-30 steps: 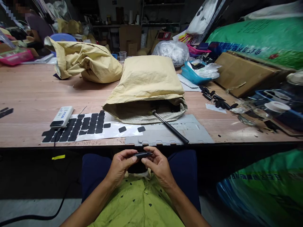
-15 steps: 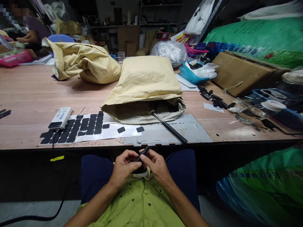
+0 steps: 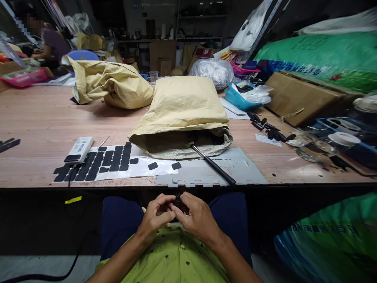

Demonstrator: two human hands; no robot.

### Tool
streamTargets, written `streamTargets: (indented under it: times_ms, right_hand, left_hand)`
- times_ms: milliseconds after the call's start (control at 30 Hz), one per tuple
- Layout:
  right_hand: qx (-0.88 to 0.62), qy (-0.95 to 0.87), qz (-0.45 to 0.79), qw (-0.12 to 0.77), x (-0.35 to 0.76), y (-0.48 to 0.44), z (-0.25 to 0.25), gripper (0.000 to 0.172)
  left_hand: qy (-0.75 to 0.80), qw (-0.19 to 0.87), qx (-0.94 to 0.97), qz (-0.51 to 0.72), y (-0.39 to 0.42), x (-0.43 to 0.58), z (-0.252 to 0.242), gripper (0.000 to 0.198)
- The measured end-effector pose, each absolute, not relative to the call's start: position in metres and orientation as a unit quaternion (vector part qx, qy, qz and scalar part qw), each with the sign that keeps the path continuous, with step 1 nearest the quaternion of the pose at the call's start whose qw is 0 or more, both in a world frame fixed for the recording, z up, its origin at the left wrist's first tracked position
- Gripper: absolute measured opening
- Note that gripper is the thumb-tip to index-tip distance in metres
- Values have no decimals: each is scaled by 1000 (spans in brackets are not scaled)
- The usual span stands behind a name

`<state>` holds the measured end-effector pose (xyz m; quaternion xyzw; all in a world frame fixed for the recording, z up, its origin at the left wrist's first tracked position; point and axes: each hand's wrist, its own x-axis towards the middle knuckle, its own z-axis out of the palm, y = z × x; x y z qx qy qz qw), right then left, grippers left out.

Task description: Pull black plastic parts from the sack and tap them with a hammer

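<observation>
Between the fingertips of both hands, over my lap, is a small black rod-like part [image 3: 177, 199]. My left hand [image 3: 157, 215] pinches it from the left. My right hand [image 3: 194, 214] grips it from the right, covering most of it. Just beyond, a tool with a black handle [image 3: 219, 171] and a metal shaft leans out of the open mouth of a tan paper sack [image 3: 185, 102]. A grey board [image 3: 247, 169] lies under the handle. Left of it, a white sheet carries rows of black rounded-square stickers [image 3: 100, 163].
A white device [image 3: 79, 149] with a cable sits on the sticker sheet. Another tan sack [image 3: 118, 84] lies behind. Loose black parts [image 3: 271, 129], a blue basket [image 3: 243, 96] and a cardboard box [image 3: 303, 96] are on the right. A person [image 3: 53, 43] sits far left.
The black part has turned from slanting to nearly end-on, and my right fingers now cover more of it. The view has shifted slightly, so the table appears lower.
</observation>
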<state>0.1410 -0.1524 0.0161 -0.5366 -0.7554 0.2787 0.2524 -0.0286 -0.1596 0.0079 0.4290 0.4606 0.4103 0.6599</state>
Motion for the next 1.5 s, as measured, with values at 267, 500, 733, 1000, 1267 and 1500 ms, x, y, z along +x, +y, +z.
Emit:
streamTargets:
  times_ms: [267, 500, 733, 1000, 1267, 1500]
  right_hand:
    - [-549, -757, 281, 215, 134, -158, 19, 16]
    - [-519, -731, 395, 200, 134, -155, 19, 31]
    - [-466, -758, 344, 301, 141, -155, 6, 20]
    - [-428, -772, 238, 406, 147, -143, 7, 15]
    - [-472, -758, 278, 355, 150, -149, -4, 15]
    - [-542, -755, 356, 99, 159, -163, -28, 26]
  left_hand:
    - [523, 576, 491, 391, -155, -22, 13, 33]
    - [514, 577, 482, 413, -151, -26, 11, 29]
    - [480, 598, 504, 398, -143, -24, 21, 20]
    - [448, 465, 621, 445, -138, -3, 40, 16]
    - [467, 474, 633, 395, -136, 0, 34, 10]
    - [545, 422, 683, 241, -159, -18, -25, 15]
